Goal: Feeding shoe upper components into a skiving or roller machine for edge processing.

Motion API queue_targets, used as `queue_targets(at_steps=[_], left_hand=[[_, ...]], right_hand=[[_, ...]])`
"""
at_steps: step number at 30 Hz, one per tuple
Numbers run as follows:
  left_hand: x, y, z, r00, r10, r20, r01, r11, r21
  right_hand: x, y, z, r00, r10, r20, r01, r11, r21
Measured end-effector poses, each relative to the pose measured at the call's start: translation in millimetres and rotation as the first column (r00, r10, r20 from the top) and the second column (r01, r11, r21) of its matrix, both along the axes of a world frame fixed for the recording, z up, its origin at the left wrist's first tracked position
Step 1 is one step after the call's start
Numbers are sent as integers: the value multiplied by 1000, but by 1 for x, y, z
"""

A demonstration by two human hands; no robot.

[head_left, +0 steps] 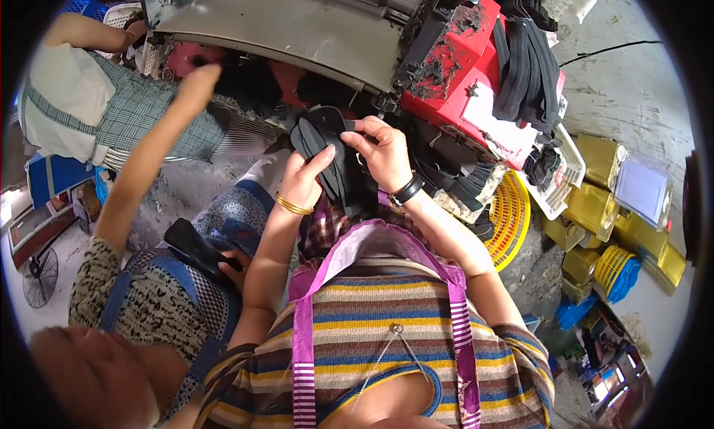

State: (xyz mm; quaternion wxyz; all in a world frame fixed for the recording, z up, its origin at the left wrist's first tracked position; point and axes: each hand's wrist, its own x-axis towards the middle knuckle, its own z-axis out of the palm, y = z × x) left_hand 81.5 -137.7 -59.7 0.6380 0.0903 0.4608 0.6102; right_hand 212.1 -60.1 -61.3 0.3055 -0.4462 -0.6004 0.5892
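upper left of the frame: a seated person in a checked garment (pixel 141 113), turned toward the machine. lower left: a second person in a patterned top (pixel 149 310), one arm (pixel 152 150) stretched up to the machine's underside, the other hand resting on a flat black piece (pixel 195 248) held in the lap, probably kept ready there.

centre: the wearer's left hand (pixel 303 182), gold bangle (pixel 293 205) at the wrist, fingers closed with the thumb pressed across a bundle of black straps (pixel 332 157). the bundle stands upright between both hands, just below the machine's edge, apparently gripped from two sides so the stack stays aligned. the right hand (pixel 385 154), black wristband (pixel 407 190) on its wrist, pinches the upper edge of the same bundle, fingers narrow and curled.

upper centre: a grey metal machine housing (pixel 282 27) on a red base (pixel 465 72) crusted with dark residue.

right of centre: more black straps (pixel 529 68) draped over the red base, hung where they are within reach. below them a white basket (pixel 561 180) and a yellow basket (pixel 512 217). far right: yellow canisters (pixel 595 206) on the concrete floor (pixel 632 79).
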Motion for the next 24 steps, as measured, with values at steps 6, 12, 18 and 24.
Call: queue_targets(at_steps=[6,12,18,24], left_hand=[[7,-1,-7,963,78,-259,-64,996,61],[2,-2,1,985,17,-175,1,995,103],[1,-2,-19,836,31,547,-57,998,30],[0,-3,-7,803,-24,596,48,999,-25]], right_hand=[[-12,-2,32,991,5,130,-47,945,324],[-12,18,23,983,177,53,-182,880,439],[-14,24,19,972,181,151,-220,470,855],[-16,9,26,882,286,-376,-63,861,505]])
